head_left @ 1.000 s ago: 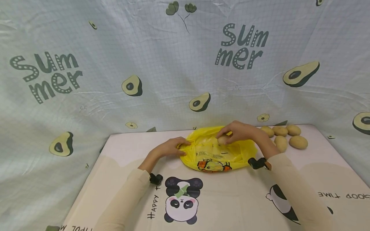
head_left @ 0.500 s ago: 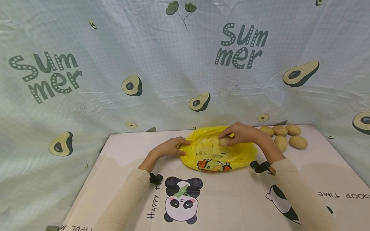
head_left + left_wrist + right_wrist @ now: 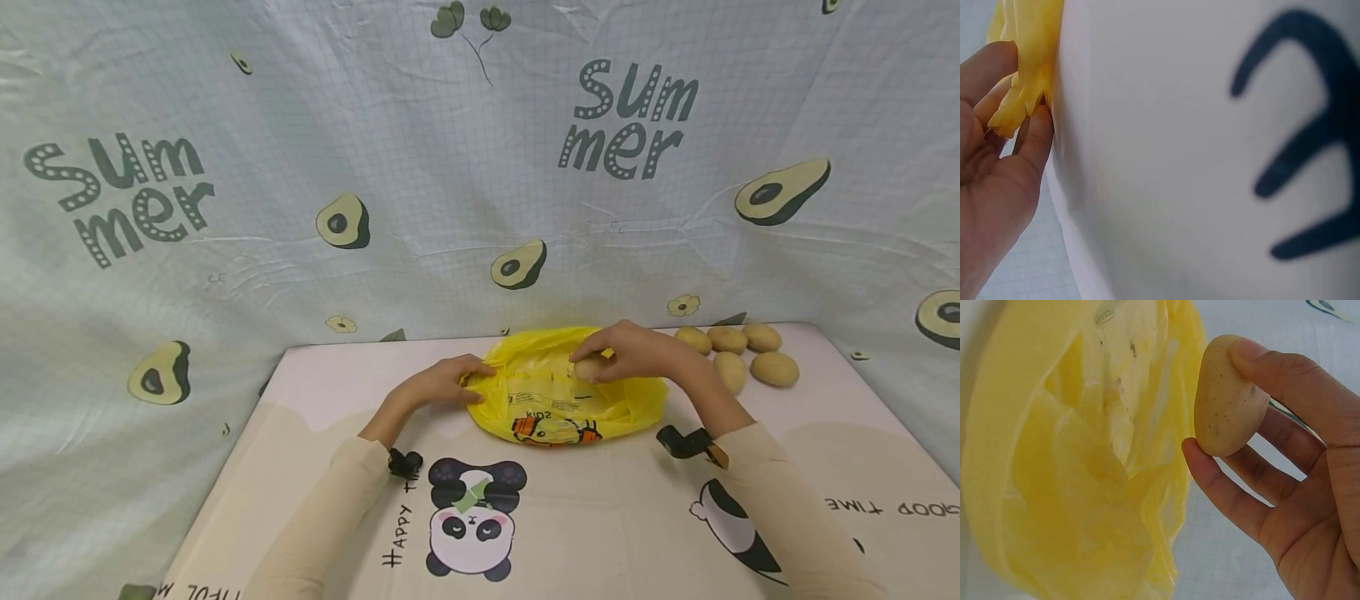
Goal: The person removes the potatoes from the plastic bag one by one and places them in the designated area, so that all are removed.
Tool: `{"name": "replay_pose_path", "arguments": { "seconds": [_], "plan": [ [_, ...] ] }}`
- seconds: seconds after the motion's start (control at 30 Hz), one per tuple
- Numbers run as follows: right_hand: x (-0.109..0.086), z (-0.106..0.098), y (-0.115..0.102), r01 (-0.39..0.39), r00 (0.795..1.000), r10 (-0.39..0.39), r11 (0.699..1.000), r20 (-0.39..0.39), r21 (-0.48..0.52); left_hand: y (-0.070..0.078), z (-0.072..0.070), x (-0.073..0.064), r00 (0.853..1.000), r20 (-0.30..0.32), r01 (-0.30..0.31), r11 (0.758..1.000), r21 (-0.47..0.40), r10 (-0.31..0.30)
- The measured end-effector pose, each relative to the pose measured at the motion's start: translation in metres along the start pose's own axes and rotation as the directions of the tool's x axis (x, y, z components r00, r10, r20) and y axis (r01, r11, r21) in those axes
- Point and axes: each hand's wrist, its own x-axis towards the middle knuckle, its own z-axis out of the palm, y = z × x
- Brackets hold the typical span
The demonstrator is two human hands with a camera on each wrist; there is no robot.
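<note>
My left hand grips the left side of a yellow plastic bag, whose crumpled edge passes between thumb and fingers in the left wrist view. The bag lies on its side with a cartoon face printed near its front edge. Over it, my right hand holds a potato between thumb and fingertips. This potato is pale tan with small dark specks. In the right wrist view it is beside the bag's open mouth, and creased yellow film shows inside.
Several potatoes lie together at the table's back right corner, just past my right forearm. A printed cloth with a panda drawing covers the table. Right behind the table hangs a pale curtain with avocado prints.
My right hand has shifted slightly to the right with the potato, over the bag. The left hand keeps its place on the bag, and the other potatoes have not moved.
</note>
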Motion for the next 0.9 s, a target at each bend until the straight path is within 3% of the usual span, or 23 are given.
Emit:
{"name": "replay_pose_path", "arguments": {
  "seconds": [0.47, 0.9],
  "plan": [
    [-0.01, 0.0, -0.005, 0.052, 0.998, -0.053, 0.997, -0.022, -0.054, 0.0, -0.001, 0.0, 1.0, 0.007, 0.008, 1.0, 0.009, -0.008],
    [-0.024, 0.002, -0.003, -0.002, 0.997, 0.0, 1.0, -0.077, -0.031, 0.001, -0.001, 0.0, 1.0, 0.004, 0.009, 1.0, 0.01, -0.009]
  ]
}}
